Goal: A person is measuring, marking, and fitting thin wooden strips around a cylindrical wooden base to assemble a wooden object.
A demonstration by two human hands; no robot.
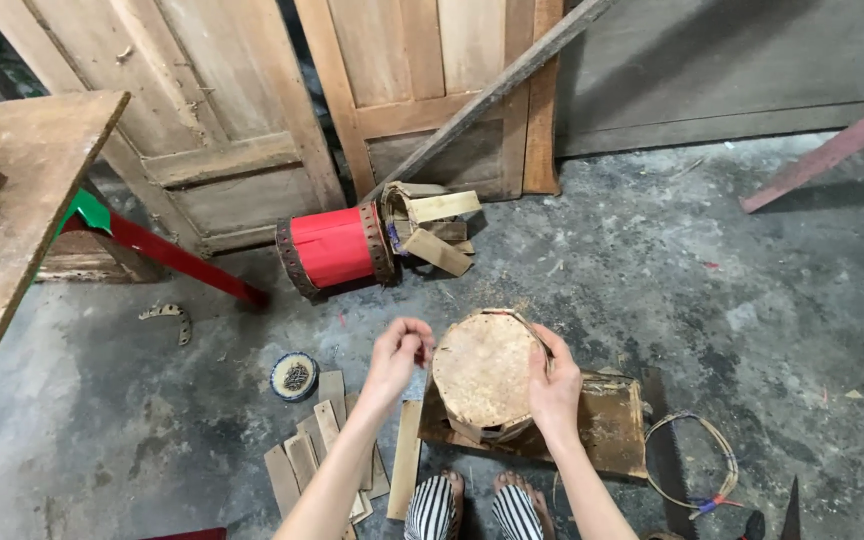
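head view: right hand [555, 385] steadies drum [485, 372].

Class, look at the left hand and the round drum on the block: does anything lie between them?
Nothing visible does. The left hand hovers just left of the drum, open air between; the right hand holds its other side.

A red drum [335, 247] with dark studded bands lies on its side on the concrete floor [712, 300], well beyond the fingertips, with a bundle of wooden strips [434, 228] touching its right end. Left of and below the fingers sit a small round tin of nails [294, 376] and a fan of flat wood slats [314, 450]. To the right of the fingers lie a coil of cane [693, 462] and a saw blade [665, 460], and old wooden doors [252, 110] lean at the back.
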